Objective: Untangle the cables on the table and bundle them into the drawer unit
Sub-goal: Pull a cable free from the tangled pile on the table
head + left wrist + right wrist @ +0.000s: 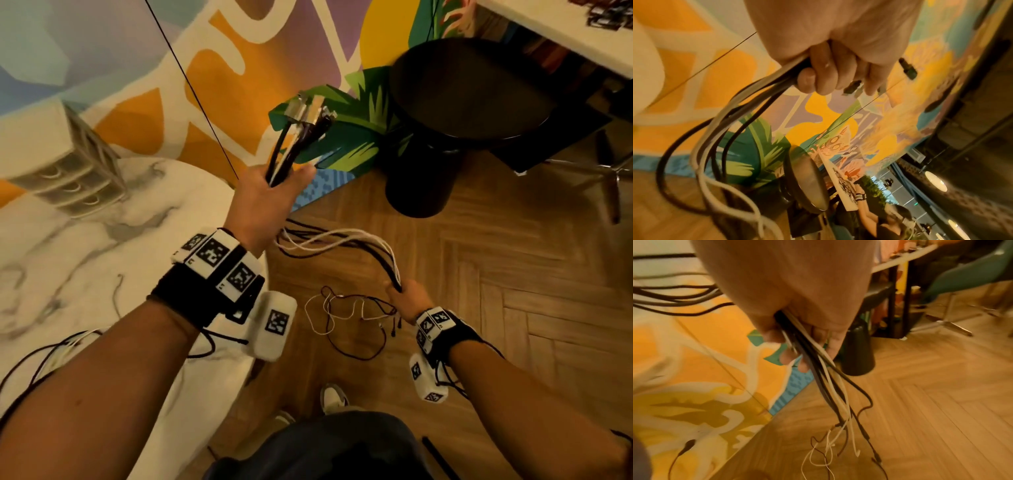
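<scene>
A bunch of black and white cables [337, 240] hangs between my two hands, off the table's right side and over the floor. My left hand [274, 192] grips the bunch just below its plug ends [306, 111], which stick up past my fist; its fingers [818, 78] curl round the cables [715, 129]. Lower right, my right hand [406, 296] grips the same bunch further along, and the loose tails [346, 315] trail on the floor. The cables [818, 363] run out between its fingers [789, 356]. The white drawer unit [65, 161] stands at the table's far left.
The white marble table [120, 260] fills the left, with more thin cables [51, 356] at its near edge. A black round stool [462, 99] and a black bin [419, 185] stand ahead on the wooden floor [513, 274]. A painted wall [222, 68] lies behind; my shoe [334, 397] is below.
</scene>
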The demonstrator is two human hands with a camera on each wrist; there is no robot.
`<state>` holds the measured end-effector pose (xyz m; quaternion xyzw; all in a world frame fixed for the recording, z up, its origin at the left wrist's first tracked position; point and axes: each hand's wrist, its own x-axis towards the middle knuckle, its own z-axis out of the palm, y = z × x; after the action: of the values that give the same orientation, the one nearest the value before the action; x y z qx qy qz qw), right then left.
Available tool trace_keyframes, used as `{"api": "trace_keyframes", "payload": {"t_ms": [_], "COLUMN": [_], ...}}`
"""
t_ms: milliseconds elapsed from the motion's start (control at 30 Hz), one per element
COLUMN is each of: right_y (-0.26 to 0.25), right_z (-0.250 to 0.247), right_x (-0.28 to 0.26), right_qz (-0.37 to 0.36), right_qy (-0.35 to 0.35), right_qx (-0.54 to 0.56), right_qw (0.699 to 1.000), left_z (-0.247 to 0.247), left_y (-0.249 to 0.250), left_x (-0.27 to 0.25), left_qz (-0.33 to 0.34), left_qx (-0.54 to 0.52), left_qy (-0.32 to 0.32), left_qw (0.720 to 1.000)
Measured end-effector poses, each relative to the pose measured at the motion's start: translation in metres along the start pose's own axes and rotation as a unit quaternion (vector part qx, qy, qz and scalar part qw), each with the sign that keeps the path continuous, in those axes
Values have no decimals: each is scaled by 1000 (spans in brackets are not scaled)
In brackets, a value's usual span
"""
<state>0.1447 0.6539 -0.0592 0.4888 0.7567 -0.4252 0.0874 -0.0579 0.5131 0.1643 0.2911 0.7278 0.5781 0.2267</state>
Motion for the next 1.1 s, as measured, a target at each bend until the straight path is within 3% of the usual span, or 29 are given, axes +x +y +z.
{"api": "trace_keyframes", "payload": {"t_ms": [133,267,333,400,433,467,500,600,700,867,933,1033,1100], "right_y": [15,-34,-71,-100,-110,-119,-125,-133,-138,-143,-149,-151,-153], "right_z": [0,-19,-35,-47,-50,-52,-52,-45,-38,-21,-22,-22,-16], "right_x": [0,-22,-44,-66,-74,-81,-86,-88,-90,-89,-94,-99,-102], "right_qz": [12,-139,-194,-200,-200,-207,-222,-272,-233,-226,-201,-238,-273], "right_qy": [-84,-137,-198,-270,-295,-308,-313,-273,-243,-147,-105,-89,-108], "right_qx": [-65,28,200,381,435,451,443,351,325,327,350,346,306], "right_qw": [994,980,940,861,827,812,810,854,884,906,909,903,906], "left_z": [24,48,54,56,56,57,58,64,66,48,37,24,24], "left_y": [-4,-23,-35,-45,-46,-46,-46,-47,-47,-58,-56,-31,-15], "left_x": [-17,-34,-40,-45,-47,-50,-52,-64,-70,-68,-67,-57,-45], "left_qz": [-41,-101,-125,-134,-128,-114,-99,-95,-76,-5,49,111,136], "left_qx": [-95,-141,-121,-89,-73,-60,-47,12,154,234,312,305,277], "left_qy": [-23,-79,-118,-140,-151,-166,-183,-203,-210,-269,-221,-44,-23], "left_qw": [994,982,978,977,978,978,977,975,963,934,923,945,951]}}
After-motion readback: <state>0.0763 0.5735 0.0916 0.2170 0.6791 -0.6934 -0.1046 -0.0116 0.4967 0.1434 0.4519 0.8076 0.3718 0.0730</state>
